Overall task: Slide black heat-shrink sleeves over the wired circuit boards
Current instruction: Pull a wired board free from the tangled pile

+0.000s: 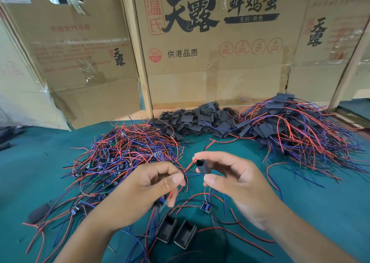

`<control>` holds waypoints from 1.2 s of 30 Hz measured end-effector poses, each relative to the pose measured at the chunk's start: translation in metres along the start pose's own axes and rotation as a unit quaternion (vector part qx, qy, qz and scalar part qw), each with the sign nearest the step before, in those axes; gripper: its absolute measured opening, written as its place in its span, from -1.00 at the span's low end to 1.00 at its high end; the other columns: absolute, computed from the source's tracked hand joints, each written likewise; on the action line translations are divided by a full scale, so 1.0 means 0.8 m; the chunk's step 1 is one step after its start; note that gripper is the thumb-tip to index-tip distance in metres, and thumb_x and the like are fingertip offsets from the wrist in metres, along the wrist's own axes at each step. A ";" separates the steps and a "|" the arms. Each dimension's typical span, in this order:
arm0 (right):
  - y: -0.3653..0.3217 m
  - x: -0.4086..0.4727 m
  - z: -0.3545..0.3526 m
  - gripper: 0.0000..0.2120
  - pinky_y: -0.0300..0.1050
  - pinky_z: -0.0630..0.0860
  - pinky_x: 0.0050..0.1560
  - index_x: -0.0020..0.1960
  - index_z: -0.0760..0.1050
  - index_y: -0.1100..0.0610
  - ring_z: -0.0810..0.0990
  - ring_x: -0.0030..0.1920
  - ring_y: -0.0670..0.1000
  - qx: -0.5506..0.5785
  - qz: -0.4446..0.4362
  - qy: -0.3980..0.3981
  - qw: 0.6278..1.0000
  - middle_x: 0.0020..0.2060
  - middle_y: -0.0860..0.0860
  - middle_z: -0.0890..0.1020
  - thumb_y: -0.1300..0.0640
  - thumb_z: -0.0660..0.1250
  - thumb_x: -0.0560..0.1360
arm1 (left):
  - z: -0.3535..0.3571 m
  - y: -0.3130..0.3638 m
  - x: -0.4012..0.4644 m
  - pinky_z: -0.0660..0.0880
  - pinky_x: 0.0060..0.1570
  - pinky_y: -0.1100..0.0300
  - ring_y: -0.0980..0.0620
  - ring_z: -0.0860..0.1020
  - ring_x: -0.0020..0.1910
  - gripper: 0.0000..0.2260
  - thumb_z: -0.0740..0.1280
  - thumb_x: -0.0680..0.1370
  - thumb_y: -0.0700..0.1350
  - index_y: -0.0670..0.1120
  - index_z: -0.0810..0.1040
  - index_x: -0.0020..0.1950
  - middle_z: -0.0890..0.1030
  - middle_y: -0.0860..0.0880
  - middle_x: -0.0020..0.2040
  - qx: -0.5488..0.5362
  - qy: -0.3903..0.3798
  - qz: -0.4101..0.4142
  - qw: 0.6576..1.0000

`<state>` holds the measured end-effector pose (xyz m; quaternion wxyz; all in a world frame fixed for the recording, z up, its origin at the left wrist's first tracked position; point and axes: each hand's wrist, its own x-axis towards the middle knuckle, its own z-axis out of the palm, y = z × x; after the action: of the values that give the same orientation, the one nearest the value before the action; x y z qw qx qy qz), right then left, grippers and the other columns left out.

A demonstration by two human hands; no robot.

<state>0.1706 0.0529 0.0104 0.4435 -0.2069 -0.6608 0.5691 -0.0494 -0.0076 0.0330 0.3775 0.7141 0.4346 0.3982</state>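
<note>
While the green surface (pixel 40 172) carries the stock in three heaps, the work itself happens near the middle, and reading from the left makes the layout plain. At far left lies the tangle of unsleeved circuit boards (pixel 124 154) with red and blue wires, close to the left hand (pixel 140 184) so it can feed from it. That hand is curled nearly closed, thumb and forefinger pinching thin wire leads and aiming them rightward. Just beside it, the right hand (pixel 232 178) pinches one black sleeve (pixel 202 167) between thumb and fingers, its open mouth turned toward the leads, apparently so they can be threaded through first and the board drawn in after. Two more spare sleeves (pixel 176 232) lie near the body, mouths open, likely staged for quick pickup, and a loose board (pixel 206 205) rests just beyond them. Farther back sits the sleeve pile (pixel 200 120), and at far right the finished heap (pixel 296 126) of sleeved boards.
</note>
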 end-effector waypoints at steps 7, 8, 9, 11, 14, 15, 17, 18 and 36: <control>0.001 -0.001 0.001 -0.64 -0.22 0.49 0.06 0.18 0.62 -0.02 0.56 0.03 -0.04 -0.015 -0.015 -0.010 1.000 -0.02 -0.02 0.64 0.16 0.44 0.39 | 0.002 -0.003 0.000 0.46 -0.31 0.23 0.00 0.48 -0.40 -0.84 0.30 0.61 -0.14 -0.17 0.65 0.00 0.51 -0.05 -0.35 -0.074 0.004 -0.011 0.997; 0.001 -0.001 0.000 -0.63 -0.18 0.51 0.08 0.18 0.63 -0.03 0.56 0.06 0.03 -0.019 -0.020 -0.003 1.000 0.00 0.02 0.64 0.14 0.44 0.38 | 0.003 -0.003 0.000 0.44 -0.35 0.24 0.02 0.46 -0.41 -0.85 0.32 0.60 -0.11 -0.13 0.67 -0.01 0.49 -0.02 -0.36 -0.060 0.013 -0.008 0.998; 0.000 0.000 -0.002 -0.63 -0.15 0.52 0.11 0.17 0.63 -0.03 0.56 0.10 0.10 -0.022 -0.026 0.005 0.999 0.02 0.06 0.64 0.13 0.44 0.37 | 0.003 -0.004 0.001 0.42 -0.37 0.25 0.06 0.44 -0.41 -0.85 0.34 0.58 -0.08 -0.08 0.68 -0.02 0.49 -0.01 -0.38 -0.046 0.024 -0.007 0.999; 0.000 0.001 -0.005 -0.63 -0.12 0.54 0.14 0.17 0.63 -0.04 0.56 0.16 0.16 -0.024 -0.037 0.021 0.999 0.05 0.08 0.65 0.13 0.44 0.37 | 0.003 -0.007 0.002 0.40 -0.39 0.29 0.11 0.43 -0.41 -0.86 0.35 0.56 -0.05 -0.02 0.70 -0.03 0.52 0.00 -0.38 -0.021 0.048 -0.003 0.999; -0.001 0.004 -0.011 -0.63 -0.19 0.53 0.12 0.16 0.63 -0.04 0.59 0.14 0.12 -0.034 -0.057 0.040 0.997 0.02 0.03 0.67 0.22 0.43 0.39 | -0.001 -0.013 0.001 0.36 -0.37 0.25 0.10 0.40 -0.41 -0.85 0.35 0.55 0.01 0.06 0.71 -0.02 0.51 0.02 -0.39 0.026 0.072 -0.008 0.997; -0.002 0.006 -0.014 -0.62 -0.19 0.53 0.12 0.17 0.63 -0.04 0.60 0.13 0.11 -0.039 -0.062 0.044 0.996 0.02 0.02 0.68 0.24 0.42 0.39 | -0.002 -0.015 0.001 0.34 -0.36 0.23 0.10 0.39 -0.39 -0.85 0.35 0.55 0.04 0.08 0.71 -0.01 0.51 0.03 -0.39 0.039 0.078 -0.011 0.996; -0.003 0.009 -0.023 -0.58 -0.15 0.54 0.15 0.21 0.60 -0.06 0.61 0.14 0.07 -0.053 -0.073 0.052 0.995 0.06 -0.01 0.67 0.25 0.41 0.40 | -0.005 -0.017 0.000 0.34 -0.33 0.17 0.09 0.40 -0.35 -0.85 0.35 0.55 0.08 0.14 0.71 0.00 0.57 0.00 -0.33 0.078 0.092 -0.010 0.993; -0.004 0.010 -0.029 -0.56 -0.16 0.53 0.16 0.24 0.58 -0.07 0.60 0.15 0.05 -0.064 -0.080 0.055 0.993 0.10 -0.02 0.67 0.24 0.41 0.40 | -0.007 -0.017 -0.001 0.35 -0.32 0.14 0.05 0.41 -0.32 -0.86 0.35 0.56 0.09 0.16 0.70 0.01 0.62 -0.05 -0.26 0.098 0.097 -0.008 0.990; -0.018 0.008 -0.067 -0.42 -0.66 0.26 -0.18 0.46 0.31 -0.10 0.39 -0.31 -0.59 -0.427 -0.103 -0.021 0.898 0.22 -0.34 0.55 0.23 0.39 0.52 | -0.018 -0.019 -0.001 0.30 -0.31 0.46 0.21 0.44 -0.32 -0.86 0.33 0.56 0.00 0.14 0.69 0.01 0.57 0.14 -0.25 0.194 0.114 0.025 0.974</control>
<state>0.2145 0.0844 0.0236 0.3546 -0.2953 -0.8669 0.1882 -0.0675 -0.0003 0.0250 0.1695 0.7346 0.5254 0.3944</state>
